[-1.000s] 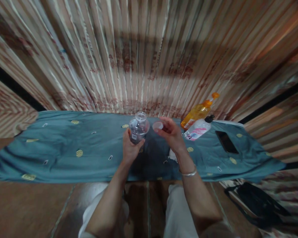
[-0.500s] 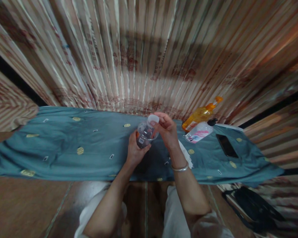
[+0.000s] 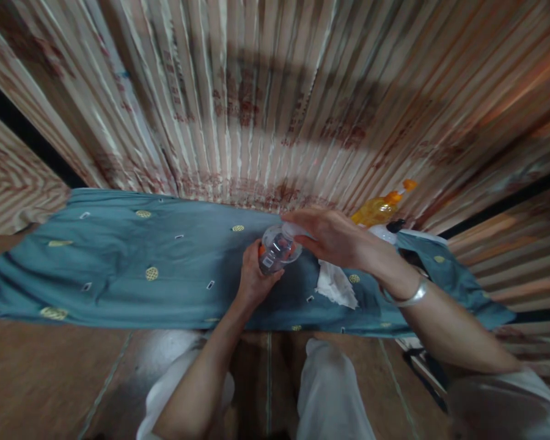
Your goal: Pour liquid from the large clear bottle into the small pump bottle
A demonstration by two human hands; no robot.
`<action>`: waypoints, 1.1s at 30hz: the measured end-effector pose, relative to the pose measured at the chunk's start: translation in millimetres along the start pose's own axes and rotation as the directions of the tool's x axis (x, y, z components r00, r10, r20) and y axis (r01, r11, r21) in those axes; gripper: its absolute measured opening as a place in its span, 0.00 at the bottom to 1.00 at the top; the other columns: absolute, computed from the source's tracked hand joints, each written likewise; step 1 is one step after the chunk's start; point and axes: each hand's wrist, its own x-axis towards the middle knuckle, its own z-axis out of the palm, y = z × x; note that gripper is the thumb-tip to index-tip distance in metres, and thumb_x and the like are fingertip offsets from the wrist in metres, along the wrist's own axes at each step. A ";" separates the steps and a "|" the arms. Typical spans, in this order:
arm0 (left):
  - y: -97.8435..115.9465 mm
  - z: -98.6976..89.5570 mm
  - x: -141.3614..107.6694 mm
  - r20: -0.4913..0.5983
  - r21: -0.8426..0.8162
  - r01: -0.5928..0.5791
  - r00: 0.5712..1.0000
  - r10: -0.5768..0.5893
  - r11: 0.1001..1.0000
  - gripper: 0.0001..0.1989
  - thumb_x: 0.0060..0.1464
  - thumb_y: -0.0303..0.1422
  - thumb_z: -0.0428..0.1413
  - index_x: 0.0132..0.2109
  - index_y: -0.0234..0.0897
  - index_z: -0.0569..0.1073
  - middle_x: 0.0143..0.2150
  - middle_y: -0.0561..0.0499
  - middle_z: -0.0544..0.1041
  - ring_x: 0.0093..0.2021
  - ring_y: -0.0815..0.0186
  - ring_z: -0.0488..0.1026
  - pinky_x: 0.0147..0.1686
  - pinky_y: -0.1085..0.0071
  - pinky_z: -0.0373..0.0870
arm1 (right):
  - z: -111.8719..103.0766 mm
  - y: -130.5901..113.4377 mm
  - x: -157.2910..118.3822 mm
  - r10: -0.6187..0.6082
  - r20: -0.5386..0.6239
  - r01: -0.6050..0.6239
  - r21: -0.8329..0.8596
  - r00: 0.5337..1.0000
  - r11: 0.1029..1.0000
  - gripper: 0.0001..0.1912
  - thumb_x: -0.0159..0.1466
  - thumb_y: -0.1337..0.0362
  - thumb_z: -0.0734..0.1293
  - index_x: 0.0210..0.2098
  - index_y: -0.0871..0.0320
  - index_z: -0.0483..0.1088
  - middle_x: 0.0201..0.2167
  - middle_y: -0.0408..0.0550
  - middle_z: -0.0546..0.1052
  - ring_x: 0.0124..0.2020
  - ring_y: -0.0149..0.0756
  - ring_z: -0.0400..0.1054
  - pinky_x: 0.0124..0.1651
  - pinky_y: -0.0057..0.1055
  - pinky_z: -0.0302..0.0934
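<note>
My left hand (image 3: 253,276) is wrapped around a clear plastic container (image 3: 271,261), which has a small label and some orange showing at its side. It is held tilted above the blue-green cloth. My right hand (image 3: 332,235) reaches in from the right, palm down, over the container's wide upper end. Between its thumb and fingers is a pale round disc (image 3: 294,230), mostly covered by the hand; I cannot tell whether it touches the container. A silver bangle (image 3: 415,297) is on the right wrist.
A crumpled white tissue (image 3: 335,286) lies on the patterned cloth (image 3: 119,269) right of the container. Behind my right arm are an orange pump bottle (image 3: 376,211), a partly hidden white bottle (image 3: 384,233) and a dark phone (image 3: 412,260). A striped curtain (image 3: 266,122) hangs behind.
My right hand has turned from upright to palm down, its forearm swinging out to the right. The disc has dropped lower beside the container's end. The tissue shows more; the white bottle shows less.
</note>
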 end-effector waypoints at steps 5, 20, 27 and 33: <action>3.3 -0.2 -0.1 0.016 0.006 -0.007 1.000 0.007 1.000 0.45 0.42 0.34 0.74 0.67 0.40 0.69 0.64 0.39 0.78 0.65 0.43 0.76 0.68 0.41 0.72 | -12.0 -2.1 5.4 -0.034 0.141 0.048 -0.098 0.989 0.994 0.24 0.73 0.69 0.67 0.67 0.57 0.74 0.62 0.55 0.84 0.63 0.49 0.79 0.65 0.42 0.72; 4.4 -0.7 -2.0 0.014 0.034 -0.039 0.999 0.038 0.999 0.43 0.43 0.32 0.73 0.66 0.41 0.69 0.62 0.40 0.78 0.64 0.43 0.76 0.66 0.42 0.73 | -32.0 -36.0 36.8 0.259 0.344 -0.068 -0.481 0.902 0.874 0.18 0.80 0.56 0.65 0.55 0.64 0.80 0.40 0.59 0.88 0.42 0.48 0.84 0.36 0.34 0.60; 3.6 0.1 -1.3 0.020 0.040 -0.048 0.999 0.047 0.998 0.43 0.43 0.31 0.74 0.66 0.41 0.69 0.62 0.40 0.78 0.64 0.44 0.76 0.65 0.44 0.74 | -40.6 -31.3 34.2 0.122 0.400 0.008 -0.307 0.908 0.952 0.20 0.74 0.67 0.70 0.64 0.58 0.76 0.53 0.56 0.87 0.55 0.48 0.81 0.52 0.35 0.68; -0.3 1.6 -0.5 0.007 0.039 -0.037 0.999 0.037 0.999 0.44 0.43 0.31 0.74 0.67 0.40 0.68 0.62 0.39 0.77 0.64 0.43 0.76 0.66 0.43 0.73 | -31.5 -29.6 37.9 0.218 0.390 -0.068 -0.362 0.895 0.930 0.17 0.77 0.63 0.66 0.62 0.61 0.77 0.48 0.58 0.88 0.51 0.50 0.83 0.47 0.34 0.68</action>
